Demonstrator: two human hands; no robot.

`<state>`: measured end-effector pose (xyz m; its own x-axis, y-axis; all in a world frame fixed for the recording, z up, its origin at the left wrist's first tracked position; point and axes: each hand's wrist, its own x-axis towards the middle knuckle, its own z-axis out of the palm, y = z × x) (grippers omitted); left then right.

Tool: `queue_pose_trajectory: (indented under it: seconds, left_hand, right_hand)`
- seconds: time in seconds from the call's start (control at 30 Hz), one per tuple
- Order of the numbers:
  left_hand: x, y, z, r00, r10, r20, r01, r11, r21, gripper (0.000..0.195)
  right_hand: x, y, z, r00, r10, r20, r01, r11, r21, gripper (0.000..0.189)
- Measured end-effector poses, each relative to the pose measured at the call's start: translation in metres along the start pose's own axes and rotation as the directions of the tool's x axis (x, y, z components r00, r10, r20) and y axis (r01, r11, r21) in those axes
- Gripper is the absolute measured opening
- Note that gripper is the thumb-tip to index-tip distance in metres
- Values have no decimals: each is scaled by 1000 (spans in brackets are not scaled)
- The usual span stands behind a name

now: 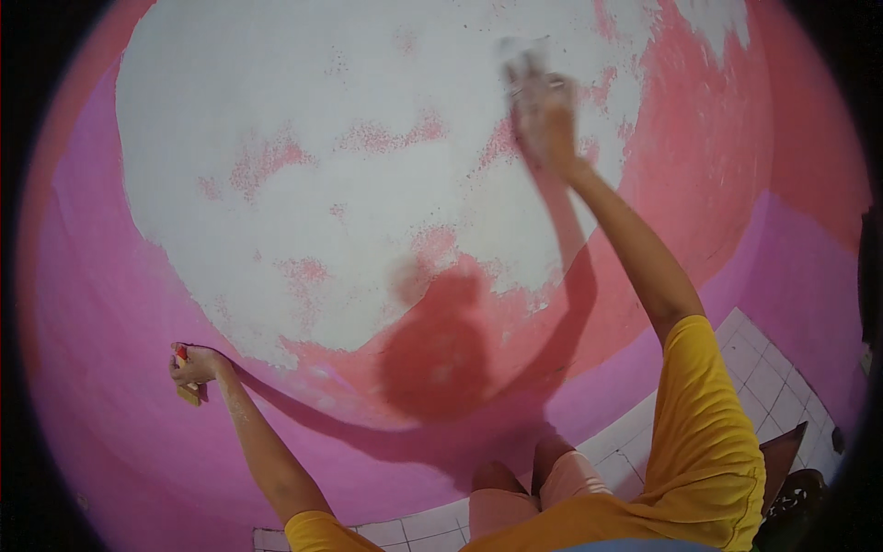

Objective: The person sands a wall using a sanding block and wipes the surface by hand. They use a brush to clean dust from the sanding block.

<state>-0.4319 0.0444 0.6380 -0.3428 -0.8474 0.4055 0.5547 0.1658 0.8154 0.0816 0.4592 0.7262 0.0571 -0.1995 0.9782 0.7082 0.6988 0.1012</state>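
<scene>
A wall with a large patch of white coating over pink and magenta paint stands before me. On the left, my left hand is closed around the handle of a paintbrush, its bristles pointing down near the magenta surface. Higher up at the right, my right hand reaches to the white area. It is blurred by motion, and a pale, blurred thing shows at its fingertips; what it is cannot be told. Pink shows through the white in several speckled spots.
Pale floor tiles run along the foot of the wall at the right and below. A brown panel and a dark ornate object stand at the lower right. Shadows of my head and arms fall on the wall.
</scene>
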Motion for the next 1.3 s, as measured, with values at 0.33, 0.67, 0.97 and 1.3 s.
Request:
queue_pose_trajectory:
  seconds: [0.33,0.67,0.97,1.3]
  left_hand:
    - [-14,23,-8,997,-50,58,46,996,76,41]
    - [-1,11,-11,998,-38,48,32,994,106,41]
    - [2,1,-6,999,-23,37,21,998,59,38]
    - [-2,19,-12,997,-5,80,6,1000,-11,34]
  right_hand:
    - [30,41,-2,999,32,32,-33,998,44,34]
    - [-2,-61,-6,909,-417,26,353,800,485,37]
    - [33,-38,31,980,-112,-163,149,960,238,35]
    - [30,33,16,922,299,-246,-289,954,77,32]
